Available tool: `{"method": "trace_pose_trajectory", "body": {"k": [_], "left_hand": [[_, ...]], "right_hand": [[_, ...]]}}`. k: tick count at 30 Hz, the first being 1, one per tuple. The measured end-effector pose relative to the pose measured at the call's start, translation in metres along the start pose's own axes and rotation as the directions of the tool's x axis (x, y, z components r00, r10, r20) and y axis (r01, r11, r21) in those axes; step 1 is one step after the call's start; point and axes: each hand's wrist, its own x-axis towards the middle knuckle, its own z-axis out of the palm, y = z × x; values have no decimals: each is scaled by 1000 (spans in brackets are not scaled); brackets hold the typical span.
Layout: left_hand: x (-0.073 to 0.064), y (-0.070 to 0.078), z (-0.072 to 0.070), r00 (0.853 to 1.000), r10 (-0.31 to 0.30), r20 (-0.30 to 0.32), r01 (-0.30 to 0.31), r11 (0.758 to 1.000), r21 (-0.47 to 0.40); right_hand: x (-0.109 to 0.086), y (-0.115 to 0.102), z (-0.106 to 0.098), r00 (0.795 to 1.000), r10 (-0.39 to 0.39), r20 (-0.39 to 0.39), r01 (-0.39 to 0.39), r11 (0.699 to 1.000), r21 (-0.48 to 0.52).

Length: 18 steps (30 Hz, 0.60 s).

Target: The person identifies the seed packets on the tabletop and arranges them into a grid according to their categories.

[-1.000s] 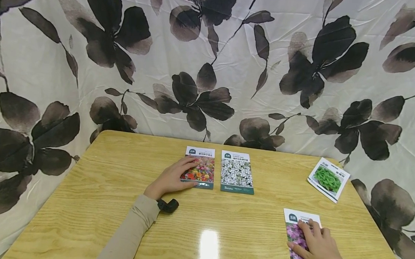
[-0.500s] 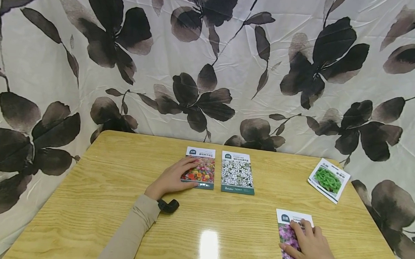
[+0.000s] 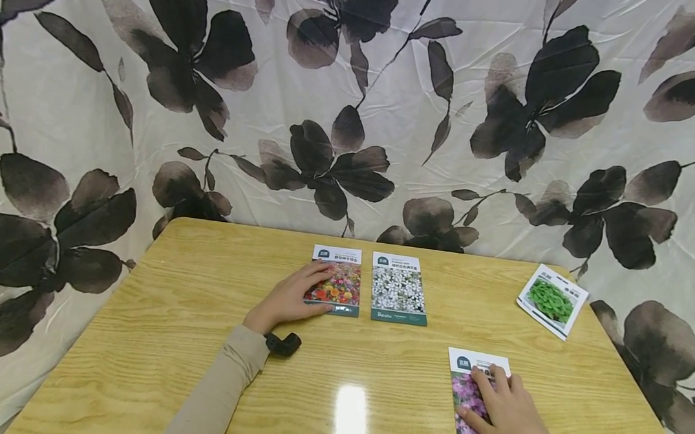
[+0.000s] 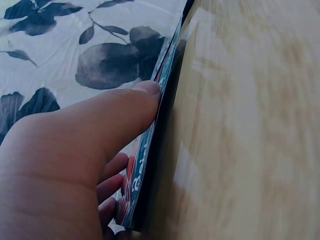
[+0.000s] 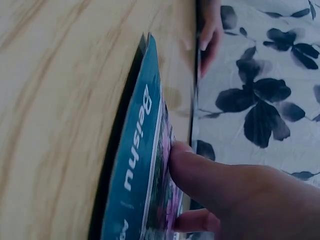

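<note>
In the head view my left hand (image 3: pixel 293 297) rests flat on a seed packet with red and orange flowers (image 3: pixel 344 283) near the table's back edge. The left wrist view shows the thumb (image 4: pixel 135 107) on the packet's green bottom band. At the front right, my right hand (image 3: pixel 510 412) presses its thumb and fingertips on the face of a seed packet with purple flowers (image 3: pixel 466 394). The right wrist view shows that packet's teal band (image 5: pixel 132 155) near my thumb. Beside the red-flower packet lies a white-flower seed packet (image 3: pixel 398 290), with a narrow gap between them.
A green-leaf seed packet (image 3: pixel 551 301) lies at an angle near the back right corner of the wooden table (image 3: pixel 201 366). A floral cloth (image 3: pixel 340 113) hangs behind the table. Light reflects off the front middle of the tabletop.
My right hand has slid the purple-flower packet leftward across the table. The left hand and the other packets have stayed where they were.
</note>
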Motion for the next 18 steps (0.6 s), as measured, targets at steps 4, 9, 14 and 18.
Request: {"method": "trace_pose_trajectory", "body": {"k": [4, 9, 14, 18], "left_hand": [[0, 1, -1, 1000, -4, 7, 4, 1000, 3], [-1, 2, -1, 1000, -5, 9, 5, 1000, -2], [-1, 2, -1, 1000, 5, 1, -5, 1000, 0], [-1, 3, -1, 1000, 14, -6, -14, 1000, -1]], "right_hand": [[1, -3, -2, 999, -21, 28, 20, 1000, 18], [3, -7, -4, 997, -51, 62, 47, 997, 56], [3, -12, -7, 995, -50, 85, 42, 994, 97], [5, -16, -7, 994, -38, 98, 27, 993, 111]]}}
